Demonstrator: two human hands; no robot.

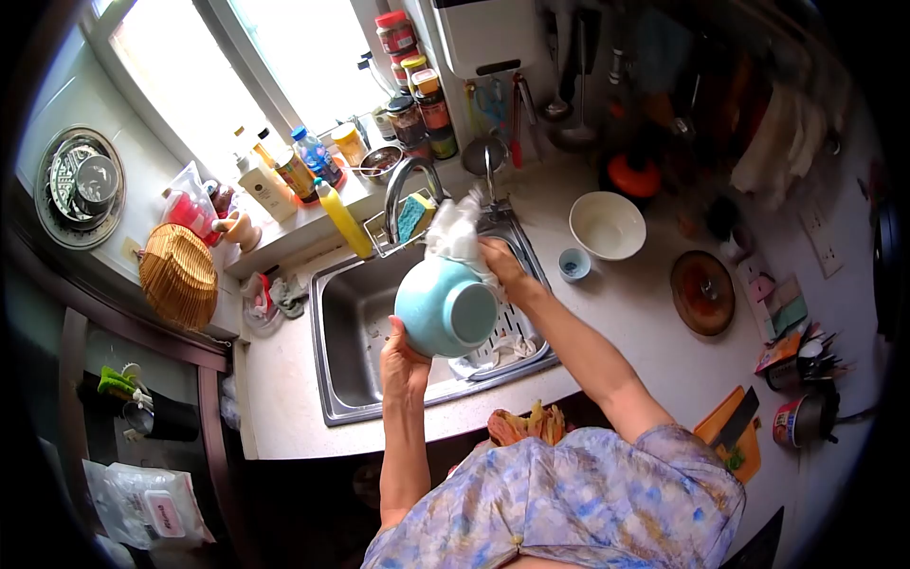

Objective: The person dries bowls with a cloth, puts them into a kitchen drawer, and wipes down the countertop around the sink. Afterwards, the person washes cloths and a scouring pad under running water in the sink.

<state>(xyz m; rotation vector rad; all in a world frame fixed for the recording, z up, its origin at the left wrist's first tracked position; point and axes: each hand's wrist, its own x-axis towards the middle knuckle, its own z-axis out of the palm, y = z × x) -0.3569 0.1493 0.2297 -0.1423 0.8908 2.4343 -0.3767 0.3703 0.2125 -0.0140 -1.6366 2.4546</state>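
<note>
A light blue bowl (431, 302) is tilted over the steel sink (355, 303), its footed base turned toward me. My left hand (405, 360) grips the bowl's lower left rim, thumb on the outside. My right hand (505, 267) is closed on a white cloth (457, 230), which lies against the bowl's upper edge and hangs past it. Part of the cloth and the bowl's inside are hidden from me. Behind the cloth rises the curved faucet (393, 194), with a blue and yellow sponge (413, 217) beside it.
On the right counter stand a white bowl (607, 226), a small blue cup (573, 265) and a glass lid (702, 292). A knife (737, 422) rests on an orange cutting board (749, 450). Bottles, including a yellow one (343, 220), line the window side.
</note>
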